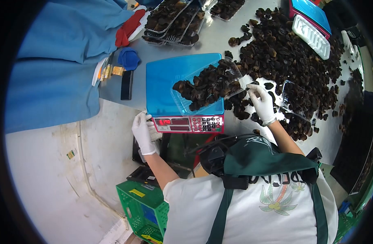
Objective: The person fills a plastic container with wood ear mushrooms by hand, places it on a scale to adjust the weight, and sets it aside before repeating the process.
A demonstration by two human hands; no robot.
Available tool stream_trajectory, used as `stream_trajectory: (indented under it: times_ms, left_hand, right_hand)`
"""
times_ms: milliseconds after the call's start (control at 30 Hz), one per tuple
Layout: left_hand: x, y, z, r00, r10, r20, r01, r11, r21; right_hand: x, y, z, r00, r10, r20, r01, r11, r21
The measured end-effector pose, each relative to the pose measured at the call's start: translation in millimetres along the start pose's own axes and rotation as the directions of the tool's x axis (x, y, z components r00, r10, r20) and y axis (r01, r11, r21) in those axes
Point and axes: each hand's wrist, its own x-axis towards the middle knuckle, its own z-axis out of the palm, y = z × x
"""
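Note:
A blue-topped scale (162, 87) with a pink frame stands on the metal table, its red digits lit. On it, tilted and overhanging the right side, lies a clear plastic tray (179, 101) heaped with dark dried pieces (209, 85). My left hand (142, 133), in a white glove, is at the scale's front left corner, fingers apart against its edge. Just right of the tray's corner is my right hand (262, 105), also gloved, with thumb and fingertips pinched together; what lies between them is too small to name.
A large pile of dark pieces (292, 61) spreads over the right side, around another clear tray (292, 95). Filled trays (174, 24) are stacked at the back. A second scale (310, 14) stands top right. A phone (126, 85) lies left; a green crate (139, 195) sits below. Another person's gloved hand (347, 42) shows far right.

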Motion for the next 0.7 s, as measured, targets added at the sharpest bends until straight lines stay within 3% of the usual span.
stream_trajectory:
  times_ms: [133, 233, 300, 367, 567, 600, 700]
  left_hand:
    - [-3, -4, 23, 0.995, 0.019, 0.096, -0.017, 0.999, -0.028]
    - [0, -17, 48, 0.961, 0.037, 0.272, -0.011, 0.995, -0.096]
    - [0, -17, 65, 0.943, 0.016, 0.333, 0.011, 0.997, -0.079]
    - [5, -16, 75, 0.918, 0.038, 0.396, -0.016, 0.998, -0.06]
    - [18, 19, 120, 0.887, -0.049, 0.46, 0.106, 0.989, -0.098]
    - [24, 26, 134, 0.871, -0.03, 0.49, 0.097, 0.989, -0.112]
    - [42, 55, 180, 0.831, -0.007, 0.557, 0.082, 0.991, -0.11]
  right_hand:
    - [3, 2, 5, 0.999, 0.041, 0.001, -0.041, 0.997, 0.073]
    - [14, 11, 13, 0.955, 0.237, 0.177, -0.282, 0.908, 0.308]
    - [19, 16, 15, 0.901, 0.332, 0.279, -0.417, 0.839, 0.349]
    - [26, 9, 16, 0.886, 0.321, 0.336, -0.45, 0.77, 0.452]
    - [79, 5, -10, 0.918, 0.3, 0.259, -0.392, 0.787, 0.476]
    - [95, 8, -18, 0.947, 0.234, 0.222, -0.312, 0.841, 0.442]
    - [151, 5, -49, 0.961, 0.195, 0.197, -0.264, 0.862, 0.433]
